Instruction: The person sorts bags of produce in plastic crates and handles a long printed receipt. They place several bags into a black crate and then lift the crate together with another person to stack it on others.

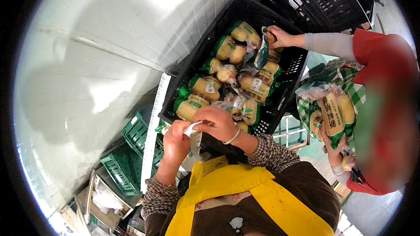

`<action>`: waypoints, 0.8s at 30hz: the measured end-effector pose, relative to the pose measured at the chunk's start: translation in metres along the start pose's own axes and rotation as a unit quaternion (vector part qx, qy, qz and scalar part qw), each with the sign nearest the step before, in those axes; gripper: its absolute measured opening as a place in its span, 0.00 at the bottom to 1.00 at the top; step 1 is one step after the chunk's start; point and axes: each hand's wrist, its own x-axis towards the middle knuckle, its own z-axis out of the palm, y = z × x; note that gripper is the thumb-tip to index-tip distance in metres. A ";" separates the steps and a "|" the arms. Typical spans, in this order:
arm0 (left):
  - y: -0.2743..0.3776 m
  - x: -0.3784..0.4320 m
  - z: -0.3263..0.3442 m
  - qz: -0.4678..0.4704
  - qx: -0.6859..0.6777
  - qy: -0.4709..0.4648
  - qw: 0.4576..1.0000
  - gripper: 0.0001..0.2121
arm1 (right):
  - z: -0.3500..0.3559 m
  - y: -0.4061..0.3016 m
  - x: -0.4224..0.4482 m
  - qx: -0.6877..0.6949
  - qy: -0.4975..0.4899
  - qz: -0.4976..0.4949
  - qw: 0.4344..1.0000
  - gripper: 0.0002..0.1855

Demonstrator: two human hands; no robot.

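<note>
My left hand (176, 141) pinches a white strip of labels (196, 144) near the front corner of a black plastic crate (183, 75). Gripping the same strip from the other side is my right hand (218, 123), a bangle on its wrist. The strip's lower part curls down between my hands. Inside the crate lie several clear-and-green bags of what look like lotus roots (226, 49). Some bags carry white stickers, such as the bag (255, 85) near the middle. One bag of roots (192, 106) sits just beyond my fingers.
A co-worker's hand (279, 37) holds a bag at the crate's far right side; their other hand (334, 147) supports another bag (338, 114). A long printed label strip (154, 134) hangs at left. Green crates (123, 170) stand lower left, black crates (315, 3) at the back, beside a pale wall (108, 49).
</note>
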 end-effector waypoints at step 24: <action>-0.021 0.003 -0.024 -0.032 0.148 -0.047 0.987 0.11 | -0.139 0.258 0.104 -0.265 0.298 0.437 0.806 0.28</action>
